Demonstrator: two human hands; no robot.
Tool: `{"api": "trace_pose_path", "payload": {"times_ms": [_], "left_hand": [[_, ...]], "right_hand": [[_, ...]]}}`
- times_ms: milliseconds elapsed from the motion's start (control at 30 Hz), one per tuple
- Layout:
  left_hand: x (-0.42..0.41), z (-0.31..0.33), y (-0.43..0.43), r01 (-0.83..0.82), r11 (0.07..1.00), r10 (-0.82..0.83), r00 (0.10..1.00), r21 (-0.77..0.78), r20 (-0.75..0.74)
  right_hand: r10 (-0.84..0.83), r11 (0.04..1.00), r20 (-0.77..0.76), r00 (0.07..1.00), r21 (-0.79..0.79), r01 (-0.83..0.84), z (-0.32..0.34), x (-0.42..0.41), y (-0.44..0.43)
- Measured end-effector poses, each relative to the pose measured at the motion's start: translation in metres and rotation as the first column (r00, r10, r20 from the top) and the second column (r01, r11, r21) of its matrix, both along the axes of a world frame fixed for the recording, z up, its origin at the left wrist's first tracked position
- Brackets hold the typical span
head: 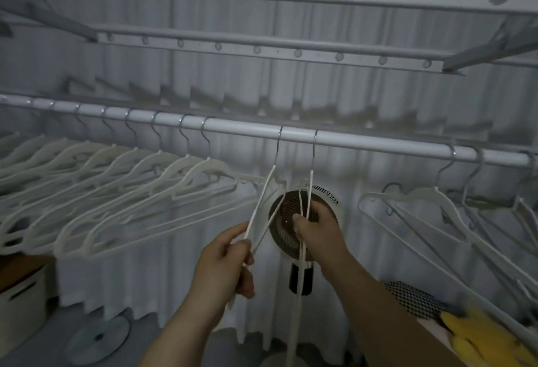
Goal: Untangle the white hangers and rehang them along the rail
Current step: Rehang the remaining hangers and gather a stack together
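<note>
Row of white plastic hangers (116, 192) hung by steel hooks on left part of white round metal rail (247, 129), long arms slanting down toward left. Left hand (224, 262) held first white hanger (263, 200), fingers curled round its thin bars. This hanger was hooked at middle of rail, seen edge-on, long axis slanting down-left from hook. Right hand (317, 230) gripped second white hanger (310, 189), hooked just beside first, long axis nearly vertical, arms running down past hand. Round dark fan (279, 234) stood behind both. Tangled bunch of white hangers (436, 206) hung on right part of rail.
</note>
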State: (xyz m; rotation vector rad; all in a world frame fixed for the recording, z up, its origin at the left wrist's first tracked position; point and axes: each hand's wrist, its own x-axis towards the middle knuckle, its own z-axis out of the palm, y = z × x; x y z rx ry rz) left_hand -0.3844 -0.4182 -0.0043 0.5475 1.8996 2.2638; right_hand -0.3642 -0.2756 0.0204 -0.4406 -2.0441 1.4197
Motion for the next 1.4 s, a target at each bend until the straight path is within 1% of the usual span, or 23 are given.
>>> {"api": "trace_pose_path", "payload": {"times_ms": [100, 233, 367, 467, 633, 733, 933, 1267, 1400], "left_hand": [[-0.016, 0.000, -0.023, -0.027, 1.000, 0.027, 1.000, 0.010, -0.004], [-0.038, -0.002, -0.049, -0.042, 0.999, 0.042, 0.999, 0.017, 0.002], [-0.052, -0.004, -0.066, -0.043, 0.999, 0.043, 0.999, 0.002, -0.003], [-0.059, -0.005, -0.073, -0.030, 1.000, 0.030, 1.000, -0.005, -0.010], [-0.066, -0.007, -0.076, -0.006, 1.000, 0.005, 0.999, -0.025, -0.039], [-0.067, -0.008, -0.076, 0.002, 1.000, -0.003, 0.999, -0.027, -0.044], [-0.067, -0.008, -0.072, 0.028, 0.999, -0.030, 0.998, -0.028, -0.048], [-0.063, -0.007, -0.066, 0.058, 0.998, -0.059, 0.998, -0.028, -0.039], [-0.062, -0.007, -0.063, 0.059, 0.997, -0.062, 0.997, -0.049, -0.055]], "right_hand": [[-0.040, 0.999, -0.002, 0.999, 0.017, 0.040, -0.004, -0.018, -0.015], [0.007, 1.000, -0.031, 1.000, 0.008, -0.007, -0.009, -0.039, -0.033], [0.013, 1.000, -0.037, 0.999, -0.004, -0.013, -0.016, -0.056, -0.046], [0.040, 0.998, -0.068, 0.997, -0.037, -0.043, -0.017, -0.065, -0.054], [0.006, 1.000, -0.048, 0.999, -0.026, -0.007, -0.019, -0.070, -0.058], [-0.012, 0.999, -0.034, 0.999, -0.046, 0.010, -0.018, -0.069, -0.059], [0.008, 0.999, -0.008, 1.000, -0.048, -0.009, -0.015, -0.067, -0.058], [-0.023, 0.998, -0.017, 1.000, -0.056, 0.022, -0.015, -0.059, -0.051], [-0.041, 0.997, -0.033, 0.999, -0.060, 0.039, -0.013, -0.054, -0.047]]}}
